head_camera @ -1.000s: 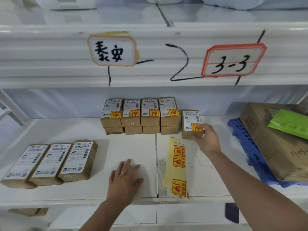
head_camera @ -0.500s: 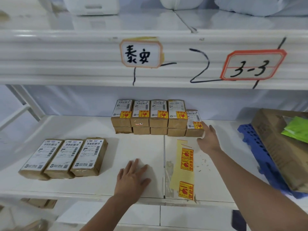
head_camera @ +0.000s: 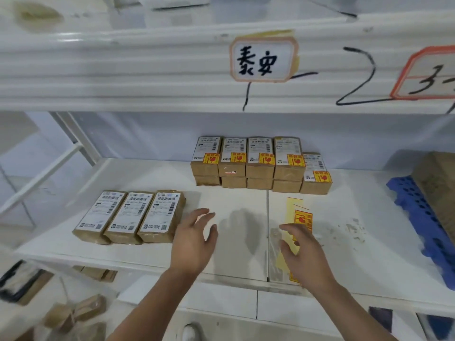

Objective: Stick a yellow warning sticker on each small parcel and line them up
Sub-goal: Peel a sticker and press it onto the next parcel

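The white shelf point(head_camera: 357, 242) is sitting under a rail tag point(head_camera: 263, 60) reading 泰安. Stickered parcels point(head_camera: 258, 158) are lining its back, and three unstickered parcels point(head_camera: 130, 215) are lying at the left. Your right grip point(head_camera: 305, 252), open, is now hovering over the sticker sheet point(head_camera: 301, 217), having left the end parcel. Your left grip point(head_camera: 194, 239), open, is lifting off the shelf.

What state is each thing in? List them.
Back-row parcels: stacked two high, top ones stickered.
End parcel: stickered, single, right of them.
Front three parcels: unstickered, side by side.
Sticker sheet: lying flat, stickers remaining.
Left hand: open, empty.
Right hand: open, above the sheet.
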